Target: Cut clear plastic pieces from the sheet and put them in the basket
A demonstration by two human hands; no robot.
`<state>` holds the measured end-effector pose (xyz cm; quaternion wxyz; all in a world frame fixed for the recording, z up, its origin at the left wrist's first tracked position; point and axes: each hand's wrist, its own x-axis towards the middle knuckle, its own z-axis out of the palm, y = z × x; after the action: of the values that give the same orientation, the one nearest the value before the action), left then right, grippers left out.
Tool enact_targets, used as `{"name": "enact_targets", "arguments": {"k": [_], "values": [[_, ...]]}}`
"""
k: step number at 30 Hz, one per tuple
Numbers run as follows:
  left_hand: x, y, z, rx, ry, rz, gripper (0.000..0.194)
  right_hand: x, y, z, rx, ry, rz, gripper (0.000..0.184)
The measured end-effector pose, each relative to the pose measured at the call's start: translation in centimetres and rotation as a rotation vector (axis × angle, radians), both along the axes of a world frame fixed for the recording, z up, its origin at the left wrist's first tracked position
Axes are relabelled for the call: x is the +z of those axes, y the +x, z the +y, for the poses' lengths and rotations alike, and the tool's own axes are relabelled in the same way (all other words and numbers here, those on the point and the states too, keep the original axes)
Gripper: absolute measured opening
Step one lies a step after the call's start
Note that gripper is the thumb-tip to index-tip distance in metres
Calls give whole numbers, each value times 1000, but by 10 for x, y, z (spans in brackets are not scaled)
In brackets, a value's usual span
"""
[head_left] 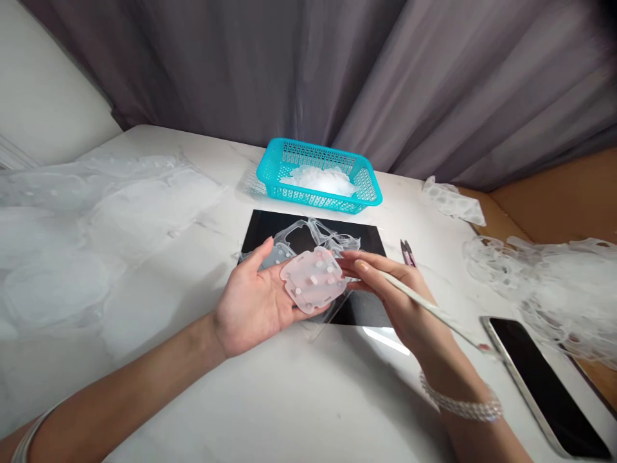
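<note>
My left hand is palm up, with a translucent, roughly square silicone-like piece resting on its fingers. Small raised studs dot the piece, and slots run along its edges. My right hand is closed around a slim white pen-like stick; its fingertips are at the piece's right edge, and I cannot tell whether they pinch it. The stick's working tip is hidden. Beneath both hands lies a black mat bearing clear scrap trimmings and another translucent piece, partly covered by my left hand.
A turquoise basket behind the mat contains white translucent pieces. Small snips lie right of the mat. Farther right are a phone and heaped clear trimmings. Bagged translucent pieces cover the table's left side.
</note>
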<state>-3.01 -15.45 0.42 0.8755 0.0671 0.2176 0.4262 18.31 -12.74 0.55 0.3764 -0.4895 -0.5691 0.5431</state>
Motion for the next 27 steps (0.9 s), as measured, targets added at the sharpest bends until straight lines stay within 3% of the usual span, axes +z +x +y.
{"name": "enact_targets", "arguments": {"k": [3, 7, 14, 16, 19, 24, 27], "values": [[0, 1, -1, 4, 4, 24, 69, 2, -6, -1, 73, 82, -190, 29], [-5, -1, 2, 51, 16, 110, 66, 7, -13, 22, 51, 201, -181, 28], [-14, -4, 9, 193, 104, 368, 56, 21, -41, 145, -86, 282, 22, 22], [-14, -5, 10, 224, 145, 430, 50, 25, -48, 165, -79, 278, 25, 24], [-11, -9, 15, 331, 248, 552, 40, 29, -49, 160, -1, 268, 31, 25], [1, -25, 25, 618, 448, 797, 33, 34, -37, 106, 160, 190, 50, 24], [11, -31, 22, 670, 553, 810, 34, 40, -34, 80, 216, 93, 87, 20]]}}
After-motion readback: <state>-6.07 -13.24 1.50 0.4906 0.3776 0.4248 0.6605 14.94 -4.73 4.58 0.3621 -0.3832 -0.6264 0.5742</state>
